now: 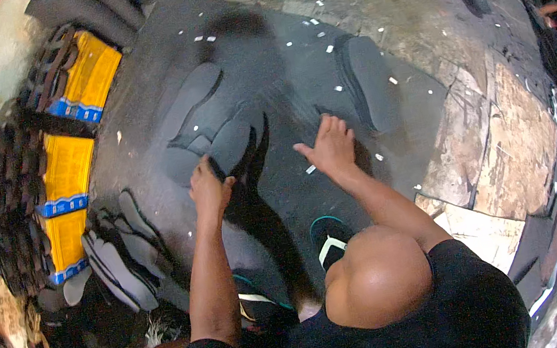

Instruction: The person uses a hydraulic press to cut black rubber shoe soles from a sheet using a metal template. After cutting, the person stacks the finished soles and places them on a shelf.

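While crouched over one dark rubber sheet (259, 65): two hands. Left hand (208, 186) pinching a black cutting tool (217, 170) against it; right hand (328, 148) spread flat on it, beside sole-shaped cutouts (196, 106). Three yellow bundles (68, 162) far left.

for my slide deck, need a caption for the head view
Left hand grips a dark tool on a black rubber sheet, right hand pressing flat beside cut sole shapes.
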`<state>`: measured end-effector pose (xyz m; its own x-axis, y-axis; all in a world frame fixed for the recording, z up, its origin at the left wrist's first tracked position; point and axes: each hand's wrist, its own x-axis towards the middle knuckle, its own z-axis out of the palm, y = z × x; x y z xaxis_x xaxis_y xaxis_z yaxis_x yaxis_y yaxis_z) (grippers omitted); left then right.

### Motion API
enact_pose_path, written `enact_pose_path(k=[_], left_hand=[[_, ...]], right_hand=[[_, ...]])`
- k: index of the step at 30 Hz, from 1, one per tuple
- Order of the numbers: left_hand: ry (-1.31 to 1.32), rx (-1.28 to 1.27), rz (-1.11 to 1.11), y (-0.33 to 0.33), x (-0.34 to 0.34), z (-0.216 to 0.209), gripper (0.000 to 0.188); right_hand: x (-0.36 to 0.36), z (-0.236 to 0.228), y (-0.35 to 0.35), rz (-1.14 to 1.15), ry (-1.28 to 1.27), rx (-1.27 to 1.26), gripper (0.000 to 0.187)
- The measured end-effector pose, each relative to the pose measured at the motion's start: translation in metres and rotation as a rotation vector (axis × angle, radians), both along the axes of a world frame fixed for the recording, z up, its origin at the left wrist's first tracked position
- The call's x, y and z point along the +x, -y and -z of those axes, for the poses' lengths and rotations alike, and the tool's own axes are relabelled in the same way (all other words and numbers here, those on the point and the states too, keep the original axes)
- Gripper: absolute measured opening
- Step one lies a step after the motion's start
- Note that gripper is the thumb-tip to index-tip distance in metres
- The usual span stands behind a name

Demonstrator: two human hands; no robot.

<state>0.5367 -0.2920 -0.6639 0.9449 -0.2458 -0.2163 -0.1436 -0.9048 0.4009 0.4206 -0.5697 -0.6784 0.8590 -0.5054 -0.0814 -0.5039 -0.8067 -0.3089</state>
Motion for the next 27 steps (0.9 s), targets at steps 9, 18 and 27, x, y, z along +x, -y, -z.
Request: enact_pose_path(k=[9, 18, 27], left_hand=[[0.262, -0.339, -0.760, -0.025, -0.012, 0.048, 0.090], [0.287, -0.115, -0.818, -0.011, -0.024, 0.036, 0.083], [0.246, -0.135, -0.757, -0.010, -0.032, 0.037, 0.085]], right_hand=[[-0.036, 0.024, 0.005, -0.226, 0.582, 0.283, 0.086], [-0.017, -0.018, 0.012, -0.043, -0.118, 0.116, 0.086], [-0.011, -0.132, 0.161, 0.339, 0.198, 1.205, 0.106]])
